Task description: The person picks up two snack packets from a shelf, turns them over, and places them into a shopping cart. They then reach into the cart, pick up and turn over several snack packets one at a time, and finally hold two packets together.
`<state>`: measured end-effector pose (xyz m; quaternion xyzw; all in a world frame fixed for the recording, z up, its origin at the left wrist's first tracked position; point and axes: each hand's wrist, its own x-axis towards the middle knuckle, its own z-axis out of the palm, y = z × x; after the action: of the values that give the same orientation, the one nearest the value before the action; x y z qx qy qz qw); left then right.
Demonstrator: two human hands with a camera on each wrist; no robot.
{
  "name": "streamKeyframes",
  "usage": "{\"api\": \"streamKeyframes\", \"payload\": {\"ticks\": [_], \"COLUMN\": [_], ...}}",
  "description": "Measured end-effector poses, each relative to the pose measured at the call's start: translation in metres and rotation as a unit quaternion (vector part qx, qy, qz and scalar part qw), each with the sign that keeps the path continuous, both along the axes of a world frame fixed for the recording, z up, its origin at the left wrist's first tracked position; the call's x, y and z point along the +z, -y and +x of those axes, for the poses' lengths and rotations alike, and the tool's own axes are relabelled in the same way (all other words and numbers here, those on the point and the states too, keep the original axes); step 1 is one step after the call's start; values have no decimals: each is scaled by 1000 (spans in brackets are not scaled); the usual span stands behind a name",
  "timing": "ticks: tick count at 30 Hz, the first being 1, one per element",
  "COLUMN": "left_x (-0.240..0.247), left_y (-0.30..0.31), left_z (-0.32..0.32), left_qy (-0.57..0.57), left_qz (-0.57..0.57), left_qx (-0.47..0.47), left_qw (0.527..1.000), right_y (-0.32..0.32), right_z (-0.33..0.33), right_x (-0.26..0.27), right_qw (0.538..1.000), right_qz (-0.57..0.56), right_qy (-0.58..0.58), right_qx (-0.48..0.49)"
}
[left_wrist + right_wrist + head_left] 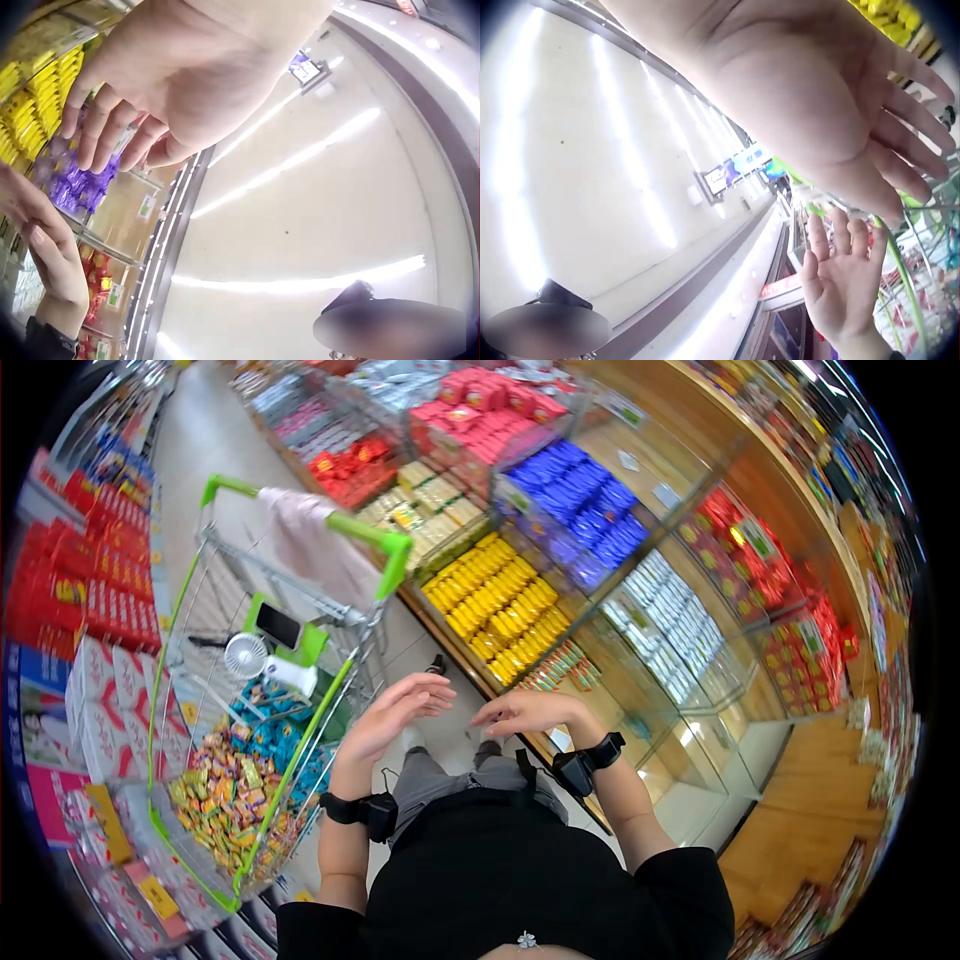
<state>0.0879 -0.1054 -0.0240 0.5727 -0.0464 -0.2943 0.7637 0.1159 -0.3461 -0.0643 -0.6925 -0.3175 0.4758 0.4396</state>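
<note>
Both hands are raised in front of the body, a short gap between them. In the head view the left hand (387, 712) is beside the shopping cart (345, 700), its fingers relaxed and nothing in them. The right hand (530, 712) points toward it with loosely bent fingers, near the front edge of the candy display, also holding nothing. The left wrist view shows the left palm (202, 90) with fingers spread; the right palm (795, 97) fills the top of the right wrist view. Yellow packets (495, 605) lie in a bin just beyond the right hand.
Inside the cart are loose wrapped candies (225, 795), blue packets (270, 720), a white handheld fan (262, 660) and a phone (278, 626). A pale cloth (320, 540) hangs at its handle. Blue packets (570, 500) fill another bin; red boxes (85, 585) stand left.
</note>
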Motion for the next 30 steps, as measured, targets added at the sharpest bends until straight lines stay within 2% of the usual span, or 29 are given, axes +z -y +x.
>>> {"api": "streamKeyframes", "payload": {"ticks": [3, 5, 9, 15, 30], "left_x": [11, 10, 8, 10, -3], "left_y": [-33, -54, -91, -138, -215], "left_z": [-17, -28, -51, -94, -187], "left_qy": [14, 22, 64, 48, 4], "left_qz": [20, 19, 69, 89, 127], "left_qx": [65, 107, 195, 355, 545], "left_qw": [998, 994, 976, 929, 829], "right_y": [-44, -73, -125, -187, -308], "right_z": [6, 8, 7, 2, -13], "right_x": [23, 33, 27, 29, 41], "right_qw": [998, 992, 984, 983, 931], "right_qz": [42, 84, 137, 96, 91], "right_qy": [-6, 43, 24, 21, -18], "right_qx": [48, 86, 115, 154, 354]}}
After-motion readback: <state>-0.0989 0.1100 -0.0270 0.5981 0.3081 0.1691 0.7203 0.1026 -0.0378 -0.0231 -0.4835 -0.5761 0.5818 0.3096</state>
